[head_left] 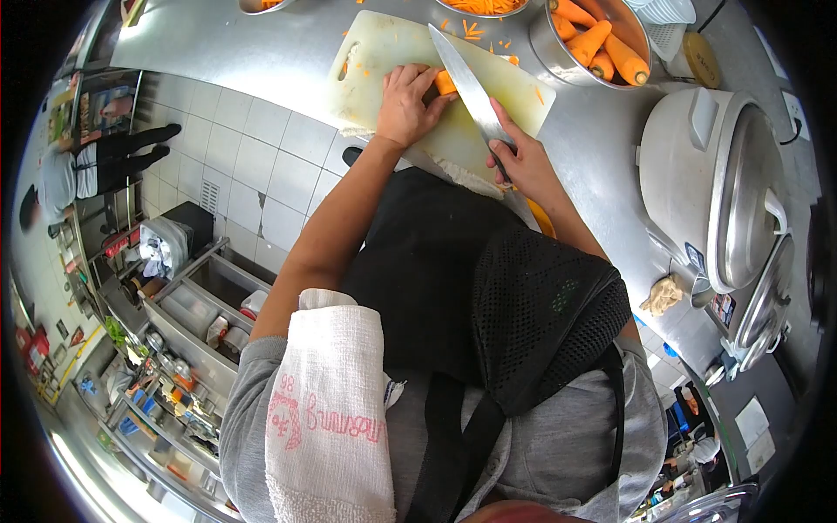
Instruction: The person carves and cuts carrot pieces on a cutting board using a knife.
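On the pale cutting board [366, 44], my left hand [408, 105] has its fingers closed round a piece of orange carrot [445, 83]. My right hand [520, 157] grips the black handle of a large knife [466, 81]. The blade lies across the board beside the carrot piece, with its tip pointing away from me. Small carrot bits are scattered over the board and behind it. A cloth shows partly under the board's near edge.
Behind the board stand a metal pot [558, 65] of whole carrots and a bowl of shredded carrot [488, 6]. A large lidded cooker [697, 174] is at the right, near a crumpled cloth [664, 296]. Another person [83, 170] stands far left.
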The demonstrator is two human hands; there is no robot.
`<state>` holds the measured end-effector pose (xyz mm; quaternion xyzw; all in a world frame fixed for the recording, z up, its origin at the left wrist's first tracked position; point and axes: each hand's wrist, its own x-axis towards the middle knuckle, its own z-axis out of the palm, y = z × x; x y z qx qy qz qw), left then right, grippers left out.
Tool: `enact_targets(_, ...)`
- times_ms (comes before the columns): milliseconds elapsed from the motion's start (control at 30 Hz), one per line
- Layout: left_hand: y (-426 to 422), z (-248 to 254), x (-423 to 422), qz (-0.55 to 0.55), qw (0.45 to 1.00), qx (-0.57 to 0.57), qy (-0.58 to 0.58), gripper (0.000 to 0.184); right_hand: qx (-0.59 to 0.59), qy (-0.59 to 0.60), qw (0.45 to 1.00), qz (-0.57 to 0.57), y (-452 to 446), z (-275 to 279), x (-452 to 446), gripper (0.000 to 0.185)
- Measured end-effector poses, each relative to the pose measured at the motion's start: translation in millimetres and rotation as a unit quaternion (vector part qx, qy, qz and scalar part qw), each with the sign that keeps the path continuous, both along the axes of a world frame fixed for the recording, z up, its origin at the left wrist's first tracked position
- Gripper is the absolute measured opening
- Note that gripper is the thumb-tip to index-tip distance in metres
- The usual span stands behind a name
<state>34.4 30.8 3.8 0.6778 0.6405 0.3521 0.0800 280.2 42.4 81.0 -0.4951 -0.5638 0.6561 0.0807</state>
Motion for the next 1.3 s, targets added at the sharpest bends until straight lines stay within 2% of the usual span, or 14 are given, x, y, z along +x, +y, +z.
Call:
enact_targets(367, -1, -2, -1, -0.005, 1.0, 0.008, 0.011, 0.049, 0.018, -0.005, 1.0, 0.018, 3, -3, -1, 0.067)
enact_targets(667, -1, -4, -2, -0.012, 1.0, 0.012, 0.0, 0.048, -0.016, 0.015, 1.0, 0.021, 13, -1, -8, 0.068)
enact_targets(833, -2, -2, 0, -0.005, 1.0, -0.011, 0.008, 0.049, -0.07, 0.093, 0.993, 0.025, 24, -7, 2, 0.069)
enact_targets(933, -1, -3, 0, -0.008, 1.0, -0.013, 0.018, 0.05, -0.057, 0.107, 0.992, 0.017, 16, -17, 3, 0.069)
enact_targets(1167, -2, -5, 2, -0.001, 1.0, -0.002, -0.004, 0.049, -0.025, 0.092, 0.995, -0.018, 10, 9, 4, 0.069)
enact_targets(1233, 0, -5, 2, -0.004, 1.0, -0.005, 0.002, 0.049, 0.006, 0.025, 1.0, -0.006, 9, 12, 1, 0.069)
enact_targets(1300, -1, -4, 2, -0.002, 1.0, -0.008, 0.005, 0.048, 0.011, 0.021, 1.0, -0.002, 7, 10, 1, 0.068)
